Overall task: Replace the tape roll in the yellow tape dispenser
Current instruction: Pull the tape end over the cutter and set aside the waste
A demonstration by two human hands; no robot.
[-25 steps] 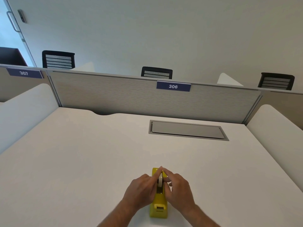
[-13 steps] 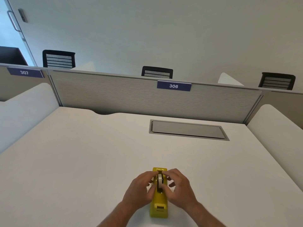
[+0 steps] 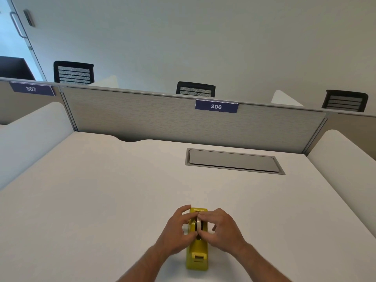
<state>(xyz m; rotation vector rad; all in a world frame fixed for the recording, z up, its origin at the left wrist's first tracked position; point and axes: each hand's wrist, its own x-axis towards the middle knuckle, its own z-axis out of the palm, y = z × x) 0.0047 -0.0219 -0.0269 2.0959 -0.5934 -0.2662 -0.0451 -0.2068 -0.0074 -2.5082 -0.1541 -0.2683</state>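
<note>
A yellow tape dispenser (image 3: 197, 256) stands on the white desk (image 3: 101, 200) near its front edge, its cutter end toward me. A pale tape roll (image 3: 198, 223) sits upright on edge in the dispenser's slot. My left hand (image 3: 176, 234) grips the roll and dispenser from the left side. From the right, my right hand (image 3: 220, 231) pinches the roll with thumb and fingertips. The roll's lower half is hidden inside the dispenser and behind my fingers.
A grey cable hatch (image 3: 234, 161) is set flush in the desk further back. A grey partition (image 3: 162, 117) with a "306" label (image 3: 216, 106) closes the far edge; white side panels (image 3: 343, 165) flank the desk. Black chair backs show beyond.
The roll has gone down from above the dispenser into its slot. Both hands sank with it and stay on it.
</note>
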